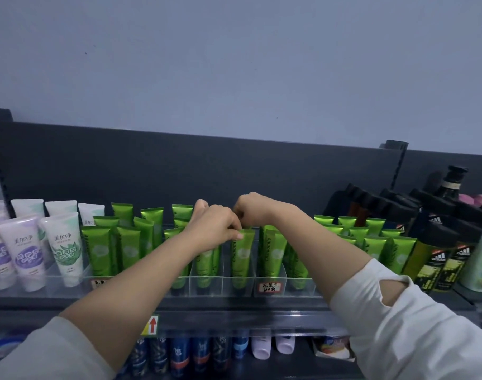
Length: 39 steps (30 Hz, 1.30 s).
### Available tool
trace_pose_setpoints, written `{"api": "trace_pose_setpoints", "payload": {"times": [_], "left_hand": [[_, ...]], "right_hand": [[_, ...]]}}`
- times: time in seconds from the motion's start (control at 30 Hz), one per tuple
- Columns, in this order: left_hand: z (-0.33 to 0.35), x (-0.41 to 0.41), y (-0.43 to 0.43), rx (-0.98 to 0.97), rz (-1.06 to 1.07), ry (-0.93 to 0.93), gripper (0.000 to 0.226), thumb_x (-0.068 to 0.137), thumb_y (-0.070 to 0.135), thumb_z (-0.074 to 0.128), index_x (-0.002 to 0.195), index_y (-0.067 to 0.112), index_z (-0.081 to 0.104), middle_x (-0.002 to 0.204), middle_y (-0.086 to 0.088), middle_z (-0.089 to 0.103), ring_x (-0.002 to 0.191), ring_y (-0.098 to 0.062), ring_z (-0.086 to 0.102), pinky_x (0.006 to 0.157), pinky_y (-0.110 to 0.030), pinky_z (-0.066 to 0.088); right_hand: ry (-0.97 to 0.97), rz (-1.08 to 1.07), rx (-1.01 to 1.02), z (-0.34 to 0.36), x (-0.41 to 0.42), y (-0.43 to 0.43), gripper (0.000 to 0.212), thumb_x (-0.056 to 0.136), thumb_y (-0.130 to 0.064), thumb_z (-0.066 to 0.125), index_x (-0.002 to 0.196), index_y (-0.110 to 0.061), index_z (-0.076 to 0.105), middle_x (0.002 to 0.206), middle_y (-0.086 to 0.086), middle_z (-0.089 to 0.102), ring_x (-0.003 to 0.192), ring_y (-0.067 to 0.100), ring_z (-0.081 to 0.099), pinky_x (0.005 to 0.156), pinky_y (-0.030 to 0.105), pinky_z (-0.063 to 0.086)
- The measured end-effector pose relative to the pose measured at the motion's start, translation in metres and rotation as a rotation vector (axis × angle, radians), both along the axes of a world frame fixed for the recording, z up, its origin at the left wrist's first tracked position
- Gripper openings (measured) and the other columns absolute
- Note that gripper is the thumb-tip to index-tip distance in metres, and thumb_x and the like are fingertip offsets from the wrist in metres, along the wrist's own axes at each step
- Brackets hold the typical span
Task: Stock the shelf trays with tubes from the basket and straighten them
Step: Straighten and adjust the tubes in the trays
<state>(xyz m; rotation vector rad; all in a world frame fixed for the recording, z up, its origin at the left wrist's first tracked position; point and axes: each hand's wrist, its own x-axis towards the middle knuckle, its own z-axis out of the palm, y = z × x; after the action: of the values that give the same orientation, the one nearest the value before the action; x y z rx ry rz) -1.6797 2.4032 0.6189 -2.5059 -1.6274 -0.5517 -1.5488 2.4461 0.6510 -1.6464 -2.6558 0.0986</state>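
Several green tubes stand cap-down in clear plastic trays (300,281) on the top shelf. My left hand (216,223) pinches the top edge of one front green tube (241,256) in a middle tray. My right hand (252,208) reaches over just behind it, its fingers curled down among the tubes at the back; what they hold is hidden. More green tubes fill the trays to the left (127,248) and right (376,242). The basket is out of view.
White and purple tubes (23,253) stand at the left of the shelf. Dark and yellow-green bottles (437,264) crowd the right. A dark back panel (234,165) rises behind. Below the shelf edge (234,316), a lower shelf holds spray cans (179,355).
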Motion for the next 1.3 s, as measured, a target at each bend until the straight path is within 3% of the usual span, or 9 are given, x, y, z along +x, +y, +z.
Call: {"api": "trace_pose_setpoints", "payload": {"times": [0.07,0.13,0.27,0.43,0.57,0.83,1.03,1.17,1.3], "left_hand": [[0.001,0.002,0.000,-0.017,0.006,-0.006,0.018,0.086,0.044,0.060,0.096,0.033,0.070,0.076,0.014,0.061,0.086,-0.010,0.050,0.097,-0.036,0.027],[0.001,0.003,0.001,-0.032,0.011,-0.009,0.022,0.084,0.047,0.061,0.099,0.033,0.069,0.090,0.011,0.069,0.095,-0.012,0.055,0.096,-0.036,0.027],[0.001,0.002,0.004,-0.060,0.025,-0.018,0.030,0.080,0.052,0.063,0.104,0.034,0.068,0.099,0.012,0.070,0.100,-0.012,0.055,0.094,-0.035,0.027],[0.005,-0.003,0.002,-0.091,0.052,-0.032,0.034,0.077,0.053,0.066,0.105,0.033,0.068,0.103,0.013,0.070,0.104,-0.008,0.056,0.092,-0.033,0.025],[0.010,-0.009,-0.001,-0.035,0.097,-0.068,0.023,0.081,0.049,0.064,0.098,0.035,0.070,0.101,0.014,0.071,0.104,-0.006,0.057,0.084,-0.030,0.021],[0.016,-0.021,0.000,0.089,0.254,-0.136,0.018,0.089,0.039,0.058,0.105,0.036,0.066,0.109,0.015,0.067,0.110,-0.008,0.055,0.084,-0.033,0.025],[0.009,-0.021,-0.001,0.034,0.258,-0.082,0.024,0.090,0.040,0.056,0.114,0.036,0.060,0.112,0.014,0.060,0.112,-0.012,0.049,0.083,-0.033,0.024],[0.011,-0.022,0.003,0.009,0.234,-0.073,0.026,0.091,0.040,0.054,0.116,0.037,0.058,0.114,0.014,0.058,0.114,-0.013,0.046,0.086,-0.034,0.024],[0.010,-0.024,0.009,-0.003,0.191,-0.071,0.025,0.091,0.040,0.054,0.115,0.039,0.059,0.118,0.015,0.058,0.116,-0.012,0.045,0.088,-0.035,0.024]], "right_hand": [[0.015,0.029,-0.020,0.002,0.001,0.001,0.018,0.083,-0.016,0.058,0.067,-0.024,0.058,0.066,-0.005,0.054,0.071,0.020,0.052,0.060,0.028,0.044],[0.038,0.060,-0.031,0.005,0.004,0.003,0.007,0.084,-0.021,0.061,0.083,-0.021,0.068,0.072,-0.005,0.059,0.075,0.017,0.054,0.063,0.027,0.044],[0.091,0.086,-0.028,0.013,0.013,0.009,0.025,0.089,-0.035,0.062,0.103,-0.017,0.072,0.088,-0.003,0.066,0.083,0.013,0.059,0.074,0.026,0.047],[0.162,0.097,-0.034,0.017,0.021,0.018,0.026,0.091,-0.037,0.060,0.101,-0.015,0.071,0.081,-0.002,0.068,0.076,0.013,0.065,0.076,0.029,0.052],[0.177,0.130,-0.016,0.015,0.021,0.022,0.025,0.092,-0.034,0.059,0.100,-0.014,0.072,0.082,-0.001,0.070,0.076,0.012,0.065,0.074,0.026,0.049],[0.231,0.188,0.140,0.016,0.024,0.023,0.017,0.090,-0.021,0.061,0.100,-0.015,0.073,0.105,0.001,0.071,0.100,0.018,0.062,0.089,0.035,0.052],[0.009,0.082,0.115,0.011,0.018,0.029,0.029,0.087,-0.022,0.063,0.116,-0.019,0.065,0.116,0.005,0.063,0.105,0.027,0.060,0.088,0.040,0.053],[-0.126,0.003,0.098,-0.002,0.016,0.035,0.005,0.089,-0.014,0.056,0.093,-0.017,0.056,0.097,0.006,0.053,0.082,0.028,0.055,0.067,0.032,0.044],[-0.076,-0.004,0.068,-0.005,0.016,0.040,0.007,0.088,-0.012,0.058,0.084,-0.018,0.057,0.080,0.001,0.054,0.077,0.024,0.057,0.066,0.031,0.046]]}}
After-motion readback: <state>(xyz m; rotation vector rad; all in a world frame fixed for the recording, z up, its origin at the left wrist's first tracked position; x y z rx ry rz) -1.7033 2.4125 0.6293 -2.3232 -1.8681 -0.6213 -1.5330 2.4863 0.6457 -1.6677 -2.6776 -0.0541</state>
